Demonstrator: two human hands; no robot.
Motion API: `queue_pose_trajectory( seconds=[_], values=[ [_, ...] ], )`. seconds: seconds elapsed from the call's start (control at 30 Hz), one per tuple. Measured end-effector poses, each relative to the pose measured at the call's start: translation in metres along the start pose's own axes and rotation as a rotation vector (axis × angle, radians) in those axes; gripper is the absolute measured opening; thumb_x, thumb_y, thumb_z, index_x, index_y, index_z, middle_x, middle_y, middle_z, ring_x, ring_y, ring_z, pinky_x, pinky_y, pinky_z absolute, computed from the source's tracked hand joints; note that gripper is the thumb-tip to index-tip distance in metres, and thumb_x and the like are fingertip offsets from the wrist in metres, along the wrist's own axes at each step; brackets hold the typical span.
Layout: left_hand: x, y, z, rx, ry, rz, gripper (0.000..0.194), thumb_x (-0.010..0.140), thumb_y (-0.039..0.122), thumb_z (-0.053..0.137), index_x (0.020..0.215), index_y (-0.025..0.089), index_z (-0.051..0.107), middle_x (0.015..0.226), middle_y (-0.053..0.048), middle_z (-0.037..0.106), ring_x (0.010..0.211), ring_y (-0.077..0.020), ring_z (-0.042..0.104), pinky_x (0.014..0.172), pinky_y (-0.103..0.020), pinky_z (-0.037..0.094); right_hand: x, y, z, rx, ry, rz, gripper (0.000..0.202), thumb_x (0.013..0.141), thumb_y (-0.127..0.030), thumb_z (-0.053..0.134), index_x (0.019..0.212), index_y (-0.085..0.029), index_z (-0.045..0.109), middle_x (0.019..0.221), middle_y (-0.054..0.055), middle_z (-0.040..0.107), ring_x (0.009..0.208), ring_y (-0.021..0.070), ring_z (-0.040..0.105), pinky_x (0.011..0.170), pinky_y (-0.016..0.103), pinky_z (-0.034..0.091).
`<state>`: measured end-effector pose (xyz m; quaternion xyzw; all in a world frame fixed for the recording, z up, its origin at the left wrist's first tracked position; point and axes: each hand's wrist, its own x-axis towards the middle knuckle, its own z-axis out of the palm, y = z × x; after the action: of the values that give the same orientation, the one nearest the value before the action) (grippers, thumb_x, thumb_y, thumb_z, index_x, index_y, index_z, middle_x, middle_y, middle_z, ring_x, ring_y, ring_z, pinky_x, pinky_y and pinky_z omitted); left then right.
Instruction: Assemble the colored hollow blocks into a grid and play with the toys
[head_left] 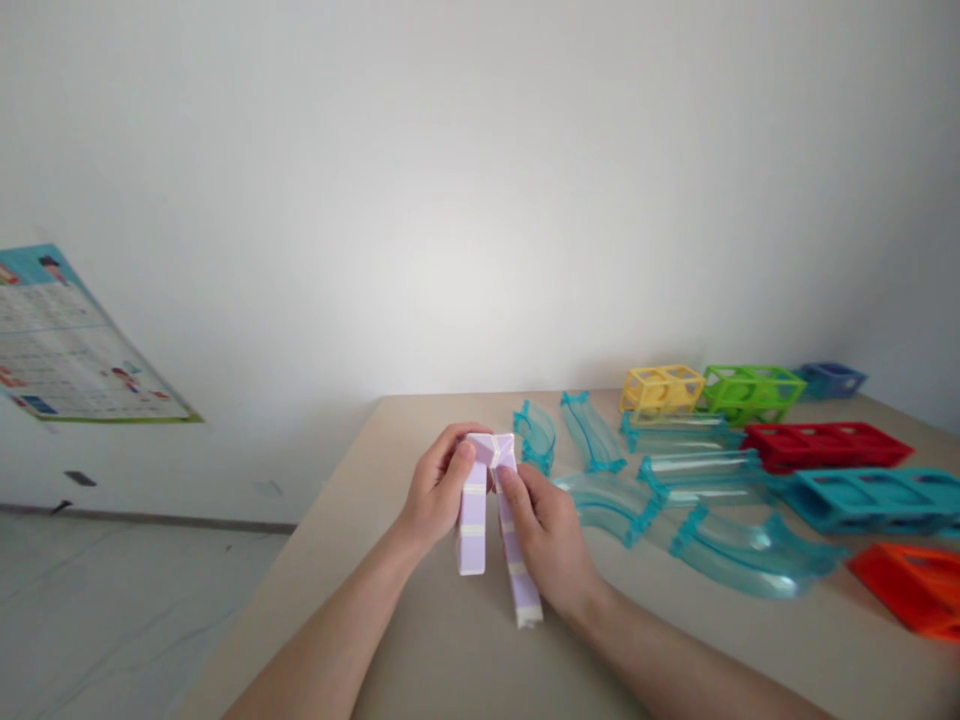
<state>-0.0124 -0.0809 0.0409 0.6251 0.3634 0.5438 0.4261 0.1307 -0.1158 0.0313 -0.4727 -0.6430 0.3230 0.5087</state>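
The left hand (433,490) and right hand (553,535) are both grasping a lilac banded piece (472,505); clear blue tracks (739,565) are lying right of the right hand.

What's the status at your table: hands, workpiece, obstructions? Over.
Left hand and right hand both gripping. Lavender-and-cream segmented strip, material unclear: bent, two legs apart. Translucent blue plastic track pieces: right of the hands, none between them.

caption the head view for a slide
Left-hand grip and right-hand grip on a banded lilac piece over a table, clear blue tracks at right.
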Motion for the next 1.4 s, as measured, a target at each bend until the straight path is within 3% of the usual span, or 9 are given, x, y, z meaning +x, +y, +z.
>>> queue_pose_trajectory(
  seconds=[0.13, 0.3, 0.53, 0.8, 0.93, 1.0, 1.1, 1.27, 1.4],
  values=[
    [0.002, 0.0, 0.002, -0.064, -0.061, -0.079, 0.036, 0.089, 0.05, 0.052, 0.109, 0.021, 0.055, 0.073, 0.002, 0.055, 0.056, -0.0101, 0.052, 0.052, -0.021, 0.045, 0.003, 0.0, 0.0, -0.061, 0.033, 0.024, 0.044, 0.095, -0.051, 0.041, 0.067, -0.019, 0.053, 0.06, -0.001, 0.053, 0.057, 0.0138, 0.045, 0.056, 0.026, 0.031],
    [0.004, -0.002, 0.0, 0.048, -0.105, -0.063, 0.04, 0.085, 0.052, 0.057, 0.106, 0.018, 0.057, 0.077, 0.001, 0.057, 0.06, -0.0114, 0.055, 0.053, -0.021, 0.045, 0.007, 0.004, 0.001, -0.052, 0.018, 0.082, 0.048, 0.093, -0.053, 0.043, 0.062, -0.019, 0.054, 0.058, 0.0, 0.053, 0.056, 0.0142, 0.046, 0.053, 0.026, 0.03],
    [0.004, -0.007, 0.004, 0.091, -0.066, -0.001, 0.033, 0.087, 0.048, 0.056, 0.092, 0.017, 0.061, 0.081, -0.002, 0.062, 0.077, -0.0147, 0.058, 0.066, -0.022, 0.044, 0.005, 0.007, 0.004, 0.07, -0.106, 0.208, 0.052, 0.09, -0.058, 0.042, 0.058, -0.019, 0.05, 0.048, -0.001, 0.047, 0.045, 0.0121, 0.044, 0.044, 0.024, 0.027],
    [0.002, 0.0, 0.008, -0.415, -0.079, -0.293, 0.041, 0.079, 0.053, 0.065, 0.098, 0.017, 0.061, 0.088, -0.008, 0.071, 0.071, -0.0203, 0.067, 0.063, -0.031, 0.052, 0.0, 0.013, 0.012, 0.374, -0.234, 0.331, 0.051, 0.089, -0.065, 0.037, 0.072, -0.019, 0.053, 0.045, -0.003, 0.05, 0.034, 0.0129, 0.047, 0.032, 0.023, 0.034],
    [0.002, 0.003, 0.007, -0.54, -0.079, -0.375, 0.05, 0.076, 0.057, 0.065, 0.101, 0.015, 0.063, 0.09, -0.012, 0.072, 0.068, -0.0235, 0.068, 0.058, -0.036, 0.054, -0.003, 0.012, 0.012, 0.511, -0.358, 0.246, 0.048, 0.088, -0.063, 0.044, 0.073, -0.018, 0.051, 0.049, -0.004, 0.052, 0.035, 0.0097, 0.047, 0.033, 0.02, 0.034],
    [0.004, 0.002, 0.008, -0.585, -0.005, -0.365, 0.048, 0.074, 0.055, 0.069, 0.1, 0.015, 0.065, 0.089, -0.011, 0.072, 0.075, -0.0242, 0.07, 0.064, -0.036, 0.056, -0.004, 0.011, 0.011, 0.506, -0.415, 0.229, 0.046, 0.088, -0.061, 0.047, 0.074, -0.018, 0.053, 0.051, -0.003, 0.053, 0.036, 0.0093, 0.048, 0.034, 0.019, 0.035],
    [0.008, -0.003, 0.009, -0.644, 0.085, -0.34, 0.044, 0.074, 0.05, 0.071, 0.1, 0.015, 0.066, 0.092, -0.009, 0.073, 0.084, -0.0227, 0.07, 0.074, -0.033, 0.057, -0.004, 0.01, 0.011, 0.419, -0.355, 0.215, 0.043, 0.089, -0.058, 0.046, 0.074, -0.018, 0.053, 0.051, -0.004, 0.051, 0.039, 0.0097, 0.048, 0.037, 0.02, 0.036],
    [0.007, -0.008, 0.009, -0.511, -0.111, -0.471, 0.038, 0.075, 0.037, 0.073, 0.1, 0.008, 0.069, 0.093, -0.015, 0.074, 0.08, -0.0263, 0.071, 0.069, -0.035, 0.057, 0.0, 0.014, 0.01, 0.245, -0.14, 0.174, 0.036, 0.092, -0.053, 0.044, 0.075, -0.022, 0.05, 0.052, -0.004, 0.049, 0.043, 0.012, 0.048, 0.042, 0.023, 0.035],
    [0.006, -0.007, 0.008, -0.457, -0.118, -0.449, 0.033, 0.074, 0.031, 0.073, 0.098, 0.009, 0.07, 0.095, -0.015, 0.074, 0.076, -0.0253, 0.071, 0.067, -0.034, 0.057, 0.002, 0.014, 0.009, 0.208, -0.1, 0.179, 0.033, 0.09, -0.051, 0.047, 0.073, -0.023, 0.05, 0.05, -0.003, 0.049, 0.044, 0.0139, 0.047, 0.042, 0.024, 0.032]
  ],
)
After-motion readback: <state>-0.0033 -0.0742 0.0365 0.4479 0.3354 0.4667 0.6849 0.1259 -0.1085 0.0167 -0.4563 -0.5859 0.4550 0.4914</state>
